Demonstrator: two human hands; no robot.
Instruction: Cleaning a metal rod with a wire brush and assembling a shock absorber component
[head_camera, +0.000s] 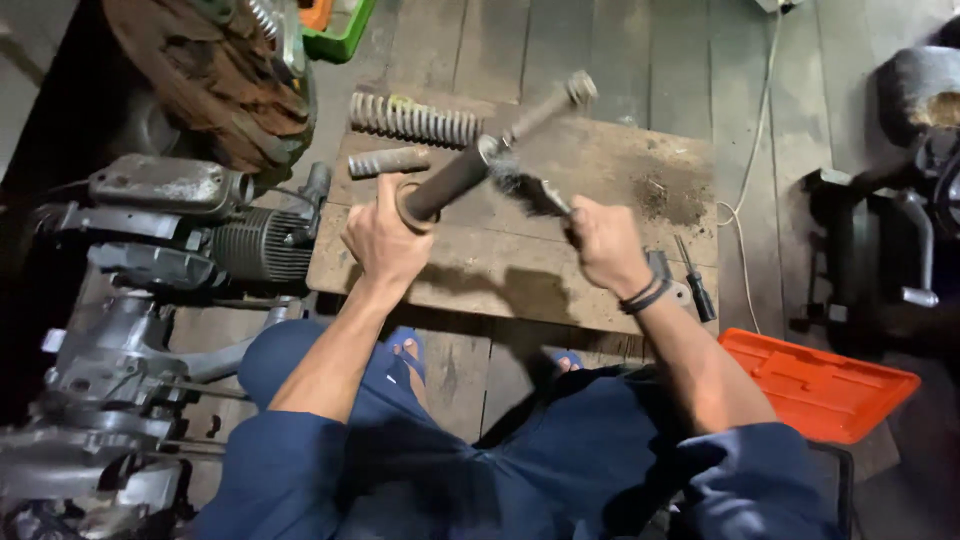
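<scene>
My left hand (385, 240) grips the open lower end of a dark metal shock-absorber tube (455, 180), which slants up and to the right to a thin rod with an eyelet (578, 88). My right hand (605, 245) holds a dark brush (530, 192) whose bristles touch the tube near its middle. Both hands hover over a worn wooden board (600, 160).
A long coil spring (415, 120) and a shorter threaded sleeve (388, 161) lie on the board's far side. A screwdriver (693, 280) lies at its right edge. An engine (200, 230) stands at left, an orange tray (815, 385) at right, and a white cord (750, 150) runs along the plank floor.
</scene>
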